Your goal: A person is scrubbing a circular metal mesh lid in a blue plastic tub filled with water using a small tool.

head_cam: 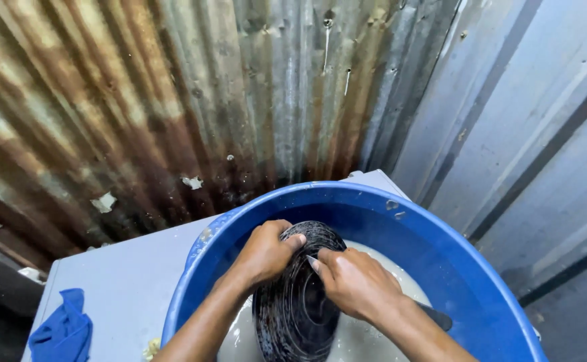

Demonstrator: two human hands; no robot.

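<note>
Over the big round blue plastic basin (454, 268) of cloudy whitish water, you are holding a round black ridged pan (293, 302) upright on its edge, its lower part dipping into the water. Your left hand (263, 251) is gripping its upper rim, fingers (292, 240) curled over it. Your right hand (357, 281) is pressing against its face, fingers closed. Beside the basin, a crumpled blue cloth (62, 332) is lying on the grey tabletop (126, 281).
</note>
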